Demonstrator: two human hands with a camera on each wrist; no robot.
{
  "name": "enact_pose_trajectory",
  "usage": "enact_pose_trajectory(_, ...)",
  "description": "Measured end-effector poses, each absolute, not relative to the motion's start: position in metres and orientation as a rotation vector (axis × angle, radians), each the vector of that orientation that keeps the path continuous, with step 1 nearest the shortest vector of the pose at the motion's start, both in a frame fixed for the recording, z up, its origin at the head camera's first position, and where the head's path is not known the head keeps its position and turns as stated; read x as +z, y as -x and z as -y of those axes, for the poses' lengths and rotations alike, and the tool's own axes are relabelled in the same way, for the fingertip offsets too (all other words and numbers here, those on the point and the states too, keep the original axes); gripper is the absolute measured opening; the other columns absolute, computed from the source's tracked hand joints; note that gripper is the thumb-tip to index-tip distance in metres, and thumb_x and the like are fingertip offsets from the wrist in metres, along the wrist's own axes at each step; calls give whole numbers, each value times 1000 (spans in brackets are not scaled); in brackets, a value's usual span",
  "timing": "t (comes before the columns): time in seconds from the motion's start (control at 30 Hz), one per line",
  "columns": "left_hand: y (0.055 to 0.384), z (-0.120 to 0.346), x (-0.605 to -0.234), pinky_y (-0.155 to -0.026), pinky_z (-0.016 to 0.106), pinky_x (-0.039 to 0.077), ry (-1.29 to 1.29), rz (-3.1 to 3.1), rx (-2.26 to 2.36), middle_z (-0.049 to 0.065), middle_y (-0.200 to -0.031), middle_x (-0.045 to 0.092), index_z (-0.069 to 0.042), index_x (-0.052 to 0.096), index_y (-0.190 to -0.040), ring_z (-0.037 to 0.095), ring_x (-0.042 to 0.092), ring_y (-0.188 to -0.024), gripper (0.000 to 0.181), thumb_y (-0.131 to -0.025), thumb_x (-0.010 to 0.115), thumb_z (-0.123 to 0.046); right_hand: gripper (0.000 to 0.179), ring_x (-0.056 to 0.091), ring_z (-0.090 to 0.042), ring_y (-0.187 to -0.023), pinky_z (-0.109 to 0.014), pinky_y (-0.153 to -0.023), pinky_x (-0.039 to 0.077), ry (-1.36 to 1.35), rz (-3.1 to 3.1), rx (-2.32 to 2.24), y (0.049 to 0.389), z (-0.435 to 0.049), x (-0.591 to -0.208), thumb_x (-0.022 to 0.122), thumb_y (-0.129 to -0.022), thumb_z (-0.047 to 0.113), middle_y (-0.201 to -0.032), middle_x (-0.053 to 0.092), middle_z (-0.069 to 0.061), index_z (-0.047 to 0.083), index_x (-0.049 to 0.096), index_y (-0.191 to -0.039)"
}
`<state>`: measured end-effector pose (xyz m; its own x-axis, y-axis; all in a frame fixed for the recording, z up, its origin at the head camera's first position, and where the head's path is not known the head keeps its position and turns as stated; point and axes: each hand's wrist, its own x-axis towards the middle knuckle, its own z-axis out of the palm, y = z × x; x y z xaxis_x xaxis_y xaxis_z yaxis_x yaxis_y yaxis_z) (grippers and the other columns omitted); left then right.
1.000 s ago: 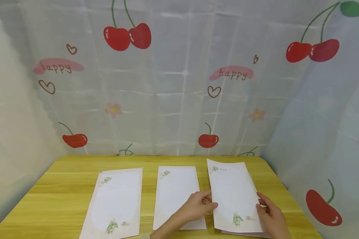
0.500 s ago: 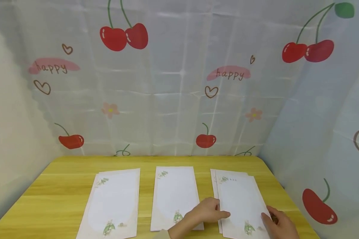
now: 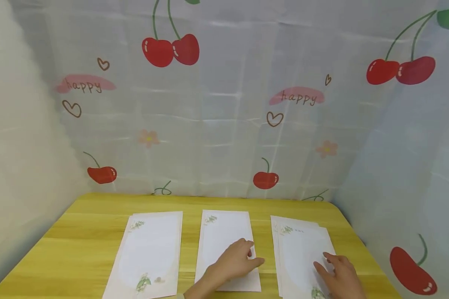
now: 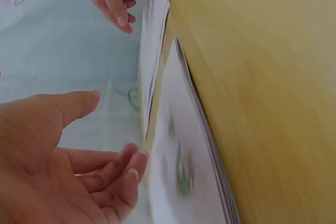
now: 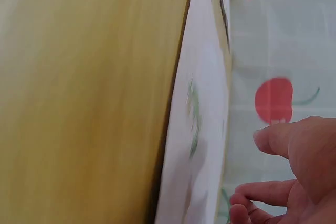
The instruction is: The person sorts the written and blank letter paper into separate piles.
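Three piles of pale printed paper with green plant motifs lie across the table in the head view. My left hand is over the middle pile, thumb and fingers apart, holding nothing. The left wrist view shows that hand above the thick stack of sheets. My right hand hovers over the right pile, its fingers loosely bent and holding nothing. That pile's top sheet sits slightly askew over the paper beneath. In the right wrist view the right hand is clear of the sheet.
The left pile has slightly uneven edges. All the piles rest on a yellow wood-grain table. Behind it hangs a pale curtain printed with cherries, hearts and flowers, and another sheet of it runs along the right side.
The lifted top sheet came down onto the right pile, shifted toward me and rightward. Both hands then let go of it, and the left hand moved left over the middle pile.
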<state>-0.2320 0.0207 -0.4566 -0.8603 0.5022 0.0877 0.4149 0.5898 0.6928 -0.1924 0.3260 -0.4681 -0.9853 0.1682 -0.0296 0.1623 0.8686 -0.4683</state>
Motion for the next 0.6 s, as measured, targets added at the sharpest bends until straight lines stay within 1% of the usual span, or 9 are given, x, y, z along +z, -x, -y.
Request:
enact_pose_trajectory(0.07,231,0,-454,-72,31,48,-739,-2805,1042,1,-90,56,4,66,-114,15,53,-81,53,-90,69,-43,63,54,-28,-86,-50,-79,52,165,3008,759,197,-310,-466,68,-93,39,-107,56,-24,-15,58,-124)
enact_pose_trajectory(0.1,231,10,-453,-76,35,48,-713,-2854,1011,4,-94,57,6,65,-119,18,54,-86,57,-90,69,-43,60,54,-27,-85,-48,-78,51,99,2989,762,200,-301,-464,69,-93,37,-107,57,-22,-14,59,-123)
enact_pose_trajectory(0.17,230,32,-452,-85,42,48,-662,-2937,952,10,-103,58,8,62,-124,26,56,-96,62,-90,69,-43,53,54,-27,-87,-47,-78,49,-29,2924,754,202,-281,-464,71,-92,30,-105,58,-18,-12,62,-122)
enact_pose_trajectory(0.2,229,42,-451,-87,46,48,-634,-2971,935,13,-107,58,10,61,-124,30,56,-100,62,-90,70,-41,51,55,-27,-90,-46,-79,48,-80,2898,754,203,-271,-463,72,-92,29,-106,59,-17,-11,63,-122)
enact_pose_trajectory(0.33,227,78,-451,-93,56,45,-517,-3040,908,25,-120,56,14,60,-122,42,54,-112,61,-90,73,-37,47,53,-34,-106,-50,-88,46,-287,2832,809,206,-233,-463,74,-91,27,-114,57,-16,-7,65,-121)
enact_pose_trajectory(0.4,225,90,-451,-95,60,43,-469,-3037,908,30,-126,54,14,62,-117,47,51,-117,58,-89,74,-36,44,50,-37,-112,-52,-91,46,-358,2848,841,208,-216,-462,74,-90,28,-120,56,-17,-4,66,-120)
enact_pose_trajectory(0.5,221,102,-454,-101,64,37,-465,-3002,919,35,-131,50,11,64,-107,52,45,-124,52,-89,74,-37,50,47,-42,-117,-55,-94,44,-434,2894,853,210,-195,-464,75,-90,32,-127,53,-23,-7,65,-120)
enact_pose_trajectory(0.53,219,104,-456,-103,64,35,-474,-2982,929,36,-132,48,9,65,-101,53,43,-126,48,-89,73,-37,53,46,-43,-118,-56,-95,44,-442,2917,851,211,-189,-466,74,-89,34,-128,52,-24,-7,64,-121)
enact_pose_trajectory(0.6,215,107,-461,-105,66,31,-513,-2958,939,38,-133,48,6,66,-95,54,41,-128,45,-90,72,-38,62,44,-43,-121,-56,-97,43,-435,2970,838,211,-180,-469,74,-89,39,-131,49,-26,-10,61,-125)
